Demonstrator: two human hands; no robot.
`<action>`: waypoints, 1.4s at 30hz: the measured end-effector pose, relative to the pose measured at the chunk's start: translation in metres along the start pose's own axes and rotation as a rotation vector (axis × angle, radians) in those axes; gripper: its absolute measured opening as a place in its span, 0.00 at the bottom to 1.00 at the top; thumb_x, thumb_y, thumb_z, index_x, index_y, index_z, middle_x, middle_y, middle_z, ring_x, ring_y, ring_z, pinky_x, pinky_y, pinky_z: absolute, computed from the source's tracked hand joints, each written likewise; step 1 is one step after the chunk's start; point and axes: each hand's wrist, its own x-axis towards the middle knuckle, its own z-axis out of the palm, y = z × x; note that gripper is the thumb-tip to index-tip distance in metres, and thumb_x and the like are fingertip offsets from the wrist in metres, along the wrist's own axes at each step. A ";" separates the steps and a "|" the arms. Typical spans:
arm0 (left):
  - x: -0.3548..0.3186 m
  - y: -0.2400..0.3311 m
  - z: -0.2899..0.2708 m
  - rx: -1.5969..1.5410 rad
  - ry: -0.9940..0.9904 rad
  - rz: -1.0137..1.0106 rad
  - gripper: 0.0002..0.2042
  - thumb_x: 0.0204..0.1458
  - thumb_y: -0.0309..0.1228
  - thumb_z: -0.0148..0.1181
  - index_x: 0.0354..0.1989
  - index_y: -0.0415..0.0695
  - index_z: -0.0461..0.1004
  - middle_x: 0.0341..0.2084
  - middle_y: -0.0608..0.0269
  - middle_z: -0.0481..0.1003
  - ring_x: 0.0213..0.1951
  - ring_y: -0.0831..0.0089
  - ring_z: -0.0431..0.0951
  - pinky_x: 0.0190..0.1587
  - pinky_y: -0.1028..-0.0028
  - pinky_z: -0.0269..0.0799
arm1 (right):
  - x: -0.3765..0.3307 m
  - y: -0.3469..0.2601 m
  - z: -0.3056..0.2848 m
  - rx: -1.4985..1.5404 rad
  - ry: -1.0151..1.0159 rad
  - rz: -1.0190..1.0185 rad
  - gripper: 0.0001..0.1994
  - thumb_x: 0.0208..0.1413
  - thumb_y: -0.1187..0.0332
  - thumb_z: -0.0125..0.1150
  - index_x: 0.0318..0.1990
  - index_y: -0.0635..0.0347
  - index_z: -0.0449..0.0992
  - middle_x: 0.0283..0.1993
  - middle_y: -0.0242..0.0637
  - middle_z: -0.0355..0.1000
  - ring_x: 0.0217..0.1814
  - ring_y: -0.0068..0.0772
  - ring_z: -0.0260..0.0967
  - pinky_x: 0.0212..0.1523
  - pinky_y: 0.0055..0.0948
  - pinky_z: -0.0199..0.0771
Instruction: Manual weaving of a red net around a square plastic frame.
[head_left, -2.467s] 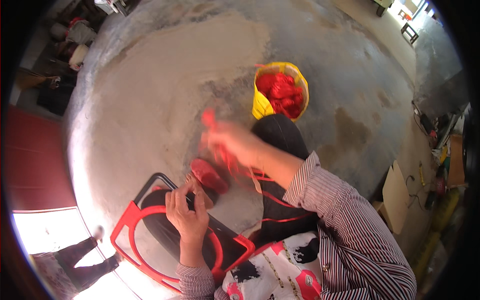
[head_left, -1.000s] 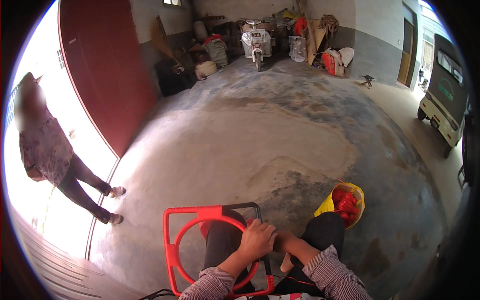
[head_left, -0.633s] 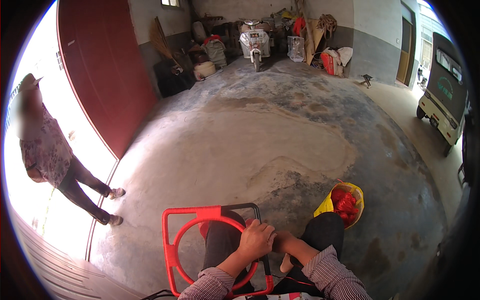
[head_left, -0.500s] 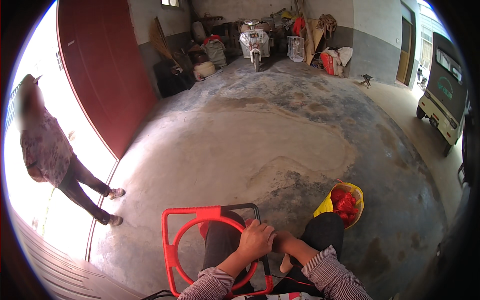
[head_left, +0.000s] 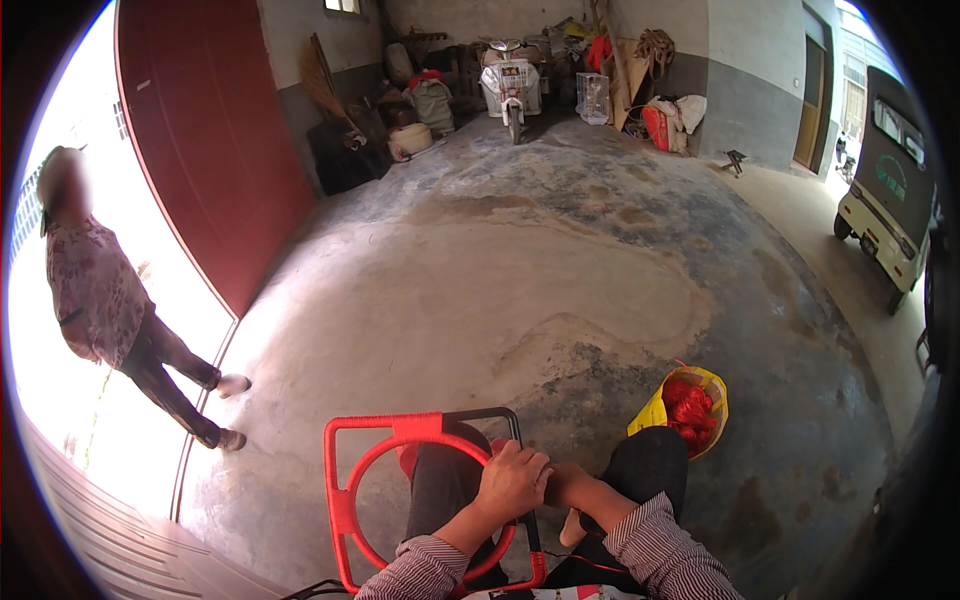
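A rectangular frame (head_left: 341,510) with a ring inside stands across my lap, mostly wound in red cord. Its upper right corner and part of its right side are bare black. My left hand (head_left: 514,478) is closed around that black side, fingers curled over it. Close against it is my right hand (head_left: 570,486), its fingers hidden behind the left hand and the frame. From the frame's lower right side a thin red strand (head_left: 590,563) runs off to the right. A yellow bag (head_left: 651,413) holding bundled red cord (head_left: 692,412) sits on the floor beyond my right knee.
A person (head_left: 100,290) stands in the doorway at the left, beside a red door (head_left: 205,140). A white scooter (head_left: 508,85) and piled goods line the back wall. At the far right is a three-wheeled vehicle (head_left: 885,190); a small stool (head_left: 735,160) stands near the wall corner.
The person in the doorway has shifted slightly right, with the head turned and one foot moving. My hands and the frame look almost unmoved.
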 end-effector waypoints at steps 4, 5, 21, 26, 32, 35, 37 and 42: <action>0.000 0.000 -0.002 0.006 0.008 -0.010 0.07 0.41 0.30 0.65 0.29 0.46 0.76 0.23 0.63 0.74 0.30 0.61 0.72 0.31 0.65 0.71 | 0.003 0.000 0.001 0.008 0.017 -0.016 0.11 0.52 0.64 0.52 0.37 0.57 0.79 0.44 0.46 0.76 0.46 0.47 0.75 0.45 0.42 0.75; -0.002 -0.001 -0.003 0.017 0.013 -0.025 0.07 0.41 0.30 0.65 0.29 0.46 0.76 0.23 0.63 0.74 0.30 0.61 0.72 0.31 0.65 0.71 | 0.007 -0.001 0.004 0.031 0.035 -0.042 0.11 0.52 0.64 0.52 0.37 0.56 0.79 0.44 0.46 0.76 0.46 0.47 0.75 0.46 0.42 0.75; -0.020 -0.010 -0.001 0.004 0.007 -0.013 0.07 0.44 0.32 0.62 0.27 0.45 0.70 0.25 0.64 0.71 0.35 0.64 0.69 0.36 0.69 0.71 | 0.018 0.017 0.032 -0.127 -0.015 -0.043 0.14 0.53 0.62 0.53 0.43 0.58 0.78 0.45 0.48 0.76 0.49 0.46 0.74 0.50 0.42 0.72; -0.022 -0.011 -0.001 0.003 0.012 -0.013 0.07 0.44 0.32 0.62 0.26 0.46 0.70 0.25 0.65 0.70 0.34 0.64 0.69 0.36 0.69 0.71 | 0.018 0.012 0.029 -0.117 -0.009 -0.034 0.15 0.53 0.61 0.54 0.44 0.57 0.78 0.46 0.47 0.76 0.50 0.45 0.73 0.52 0.41 0.72; -0.011 -0.013 0.005 0.029 -0.033 0.047 0.06 0.44 0.32 0.61 0.26 0.47 0.70 0.25 0.65 0.70 0.34 0.66 0.69 0.35 0.69 0.69 | 0.021 0.026 0.035 -0.146 -0.010 0.024 0.15 0.52 0.62 0.56 0.46 0.55 0.78 0.47 0.46 0.76 0.52 0.45 0.73 0.52 0.41 0.72; -0.013 -0.019 0.008 0.050 0.011 0.138 0.05 0.44 0.31 0.60 0.27 0.47 0.70 0.24 0.64 0.70 0.32 0.65 0.70 0.35 0.69 0.68 | 0.023 0.028 0.038 -0.132 0.171 -0.202 0.14 0.53 0.62 0.55 0.45 0.55 0.78 0.47 0.46 0.76 0.51 0.45 0.73 0.52 0.40 0.72; -0.023 -0.016 -0.016 0.050 -0.019 -0.020 0.07 0.45 0.31 0.61 0.33 0.46 0.74 0.25 0.63 0.72 0.31 0.62 0.71 0.35 0.66 0.71 | 0.023 -0.002 0.022 -0.128 -0.058 -0.078 0.15 0.55 0.61 0.51 0.45 0.56 0.78 0.48 0.45 0.75 0.51 0.44 0.73 0.52 0.39 0.72; -0.018 -0.009 0.000 0.051 -0.086 -0.011 0.08 0.44 0.32 0.63 0.32 0.45 0.75 0.26 0.64 0.74 0.33 0.62 0.72 0.36 0.66 0.73 | 0.016 0.008 0.031 -0.142 -0.103 0.050 0.18 0.57 0.57 0.48 0.48 0.55 0.77 0.54 0.45 0.73 0.57 0.42 0.70 0.57 0.39 0.68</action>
